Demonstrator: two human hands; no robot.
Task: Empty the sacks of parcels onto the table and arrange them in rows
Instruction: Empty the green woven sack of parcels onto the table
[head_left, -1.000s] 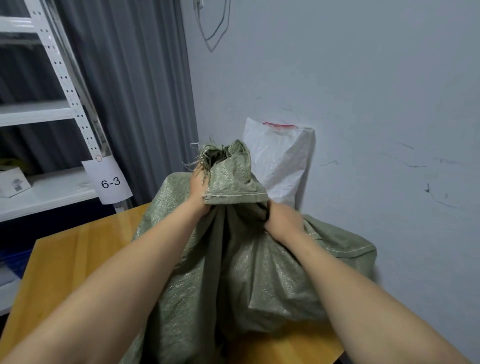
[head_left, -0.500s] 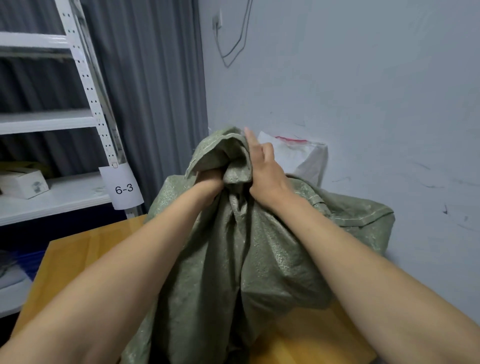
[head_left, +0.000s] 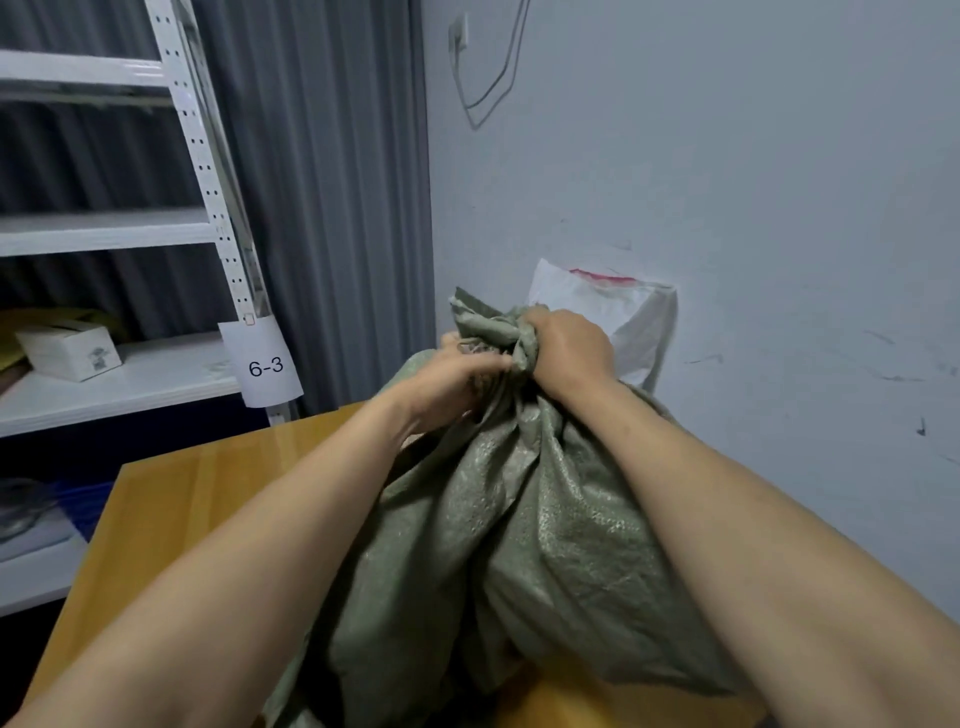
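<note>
A bulging green woven sack stands on the wooden table, its neck bunched together at the top. My right hand grips the bunched neck in a fist. My left hand is at the left side of the neck with its fingers on the gathered cloth. Behind it a white sack with a red mark leans against the wall. No parcels show; the sacks hide their contents.
A white metal shelf rack with a "6-3" label stands left of the table, holding a small white box. A grey curtain hangs behind. The grey wall runs close along the table's right side.
My right hand has closed into a fist round the sack's neck, which is now bunched tighter and lower. My left hand has shifted to the neck's left side.
</note>
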